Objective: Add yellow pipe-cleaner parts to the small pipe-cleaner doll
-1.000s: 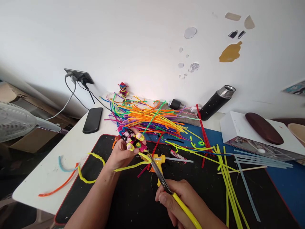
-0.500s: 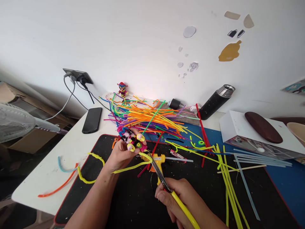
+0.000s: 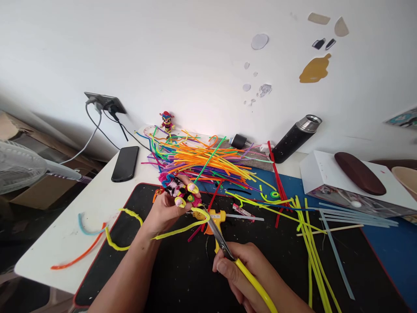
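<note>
Doll (image 3: 179, 188) of fuzzy stems, gripped in L hand (image 3: 167, 210) above black mat (image 3: 182, 278); R hand (image 3: 251, 256) grasps yellow-handled scissors (image 3: 243, 268), blades (image 3: 216, 232) by bent yellow stem (image 3: 182, 230) near doll (attached or not, can't tell). Step's prob. trimming; next snip would call for doll kept steady, L hand clear of blades.

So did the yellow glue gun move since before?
No, the yellow glue gun lies in the same spot on the black mat, turned the same way.
</note>
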`<state>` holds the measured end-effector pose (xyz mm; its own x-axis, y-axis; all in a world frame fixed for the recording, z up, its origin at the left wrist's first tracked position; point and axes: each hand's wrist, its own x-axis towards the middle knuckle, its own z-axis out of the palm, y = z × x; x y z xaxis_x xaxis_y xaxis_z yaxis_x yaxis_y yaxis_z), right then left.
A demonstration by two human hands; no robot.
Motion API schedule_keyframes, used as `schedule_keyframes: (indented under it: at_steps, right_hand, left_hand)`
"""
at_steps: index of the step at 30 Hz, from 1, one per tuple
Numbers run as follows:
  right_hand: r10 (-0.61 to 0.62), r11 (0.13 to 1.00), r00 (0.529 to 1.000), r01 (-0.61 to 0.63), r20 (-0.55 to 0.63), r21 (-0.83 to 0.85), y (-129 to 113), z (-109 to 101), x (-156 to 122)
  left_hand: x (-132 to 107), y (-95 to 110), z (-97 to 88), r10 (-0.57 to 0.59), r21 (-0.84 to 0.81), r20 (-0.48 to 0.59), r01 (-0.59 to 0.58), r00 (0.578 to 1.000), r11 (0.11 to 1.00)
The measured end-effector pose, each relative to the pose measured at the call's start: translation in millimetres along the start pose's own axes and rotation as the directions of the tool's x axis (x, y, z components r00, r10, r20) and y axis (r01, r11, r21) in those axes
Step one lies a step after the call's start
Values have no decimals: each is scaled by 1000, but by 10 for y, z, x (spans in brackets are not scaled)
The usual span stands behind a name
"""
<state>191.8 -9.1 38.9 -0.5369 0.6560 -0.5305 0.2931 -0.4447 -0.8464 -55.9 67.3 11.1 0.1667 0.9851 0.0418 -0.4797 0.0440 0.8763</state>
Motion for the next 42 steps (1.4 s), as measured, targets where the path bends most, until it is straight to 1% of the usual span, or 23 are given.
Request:
schedule_keyframes:
  at_steps: [3,6,14,16,21,27,32,35,39,42]
  right_hand:
    - [4,1000,1000,-4,-28,-4,18,32,35]
    - [-19,1000,999,19,-31,15,48,63,83]
    - [-90,994,994,94,-62,62,69,139,166]
    - [-103,990,993,108,-60,88,87,153,192]
    - [-123,982,990,131,-63,133,153,186,270]
    - [-161,977,978,177,-131,122,123,240,298]
    - [-220,940,960,256,-173,225,-34,224,282]
    - [-230,923,958,271,-172,273,-106,185,264]
    - [-229,945,966,250,-123,208,-88,137,220]
    - [-188,965,973,208,-134,158,-27,82,173]
  left_hand:
    - [6,-18,25,-15,-27,-35,14,999,1000]
    - [33,-53,61,-26,-97,-82,18,996,995]
    - [82,-129,156,-130,-264,-108,98,986,959]
    - [86,-134,173,-135,-280,-122,96,983,955]
    - [99,-131,199,-104,-270,-165,56,981,961]
    - [122,-148,278,-171,-381,-152,102,973,919]
    - [95,-212,287,-139,-351,-176,70,975,934]
    - [90,-211,251,-118,-339,-203,43,972,940]
    - [109,-176,179,-69,-322,-243,-14,967,947]
    - [121,-159,139,-54,-329,-282,-43,958,943]
